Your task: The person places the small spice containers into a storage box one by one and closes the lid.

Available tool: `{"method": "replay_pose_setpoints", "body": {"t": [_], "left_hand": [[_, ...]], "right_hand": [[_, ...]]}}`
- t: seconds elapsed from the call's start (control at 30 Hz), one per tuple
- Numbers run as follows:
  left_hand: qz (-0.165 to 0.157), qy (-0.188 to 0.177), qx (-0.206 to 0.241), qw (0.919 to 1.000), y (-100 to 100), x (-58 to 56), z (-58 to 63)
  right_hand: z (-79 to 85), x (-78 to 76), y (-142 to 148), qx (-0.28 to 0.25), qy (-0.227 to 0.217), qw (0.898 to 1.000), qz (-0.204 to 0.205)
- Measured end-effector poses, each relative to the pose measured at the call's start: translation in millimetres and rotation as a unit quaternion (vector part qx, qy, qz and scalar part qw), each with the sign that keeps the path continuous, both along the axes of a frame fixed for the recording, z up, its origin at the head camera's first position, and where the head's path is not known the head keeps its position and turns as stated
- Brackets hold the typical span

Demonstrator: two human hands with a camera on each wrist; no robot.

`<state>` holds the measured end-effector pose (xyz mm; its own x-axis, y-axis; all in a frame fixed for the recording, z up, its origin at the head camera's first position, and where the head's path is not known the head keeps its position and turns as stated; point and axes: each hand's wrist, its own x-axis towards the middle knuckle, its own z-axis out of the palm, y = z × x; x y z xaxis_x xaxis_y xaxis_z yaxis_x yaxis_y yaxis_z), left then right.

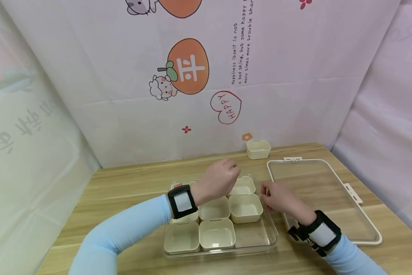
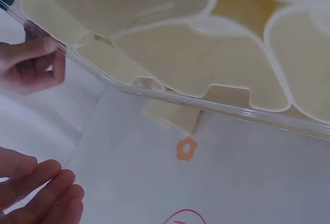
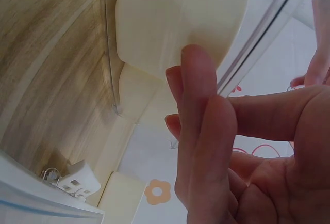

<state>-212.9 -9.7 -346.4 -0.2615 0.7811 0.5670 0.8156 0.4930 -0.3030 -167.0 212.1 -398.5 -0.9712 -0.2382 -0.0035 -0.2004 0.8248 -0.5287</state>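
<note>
A clear plastic box (image 1: 255, 235) holding several cream cups lies on the table. My right hand (image 1: 278, 196) pinches the box's right rim, with the thumb on one side and fingers on the other in the right wrist view (image 3: 206, 131). Above the box's back part hovers my left hand (image 1: 219, 179), its fingers loosely bent and nothing visible in them. In the left wrist view its fingertips (image 2: 46, 190) are apart from the box. Nearest below it are a small cream cup (image 1: 244, 186) and a larger square cup (image 1: 246, 208). My left forearm hides part of the back-left cups.
A small cream cup (image 1: 258, 149) stands at the table's back edge, outside the box. To the right lies a clear lid (image 1: 321, 198) with a white rim and clips. White printed cloth (image 1: 140, 114) hangs behind and at both sides of the wooden table (image 1: 99, 206).
</note>
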Motion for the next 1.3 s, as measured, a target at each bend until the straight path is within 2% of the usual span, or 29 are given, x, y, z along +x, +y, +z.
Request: {"method": "replay_pose_setpoints", "body": {"t": [0.33,0.5,0.57,0.7,0.93,1.2,1.3], "left_hand": [[0.024,-0.040,0.016,0.9988,20.8,-32.8,-3.9],[0.023,-0.048,0.027,0.9982,31.8,-47.2,-7.6],[0.028,-0.053,0.021,0.9980,37.2,-53.3,-8.9],[0.059,-0.068,-0.010,0.9959,47.4,-64.1,-11.8],[0.094,-0.100,-0.041,0.9897,61.7,-76.7,-12.6],[0.101,-0.094,-0.041,0.9896,70.8,-88.1,-16.1],[0.115,-0.101,-0.052,0.9869,74.9,-92.0,-18.5]], "right_hand": [[0.2,-1.1,0.2,0.005,0.010,1.000,0.001],[1.6,-1.3,-0.9,0.004,0.008,1.000,0.004],[1.9,-1.4,-1.0,0.003,0.007,1.000,0.005],[2.8,-1.8,-1.4,0.001,0.003,1.000,0.004],[3.1,-2.7,-0.8,-0.006,-0.002,1.000,-0.003],[-0.9,-3.4,1.2,-0.001,0.003,1.000,-0.004],[-2.0,-3.4,1.0,0.000,0.005,1.000,-0.008]]}}
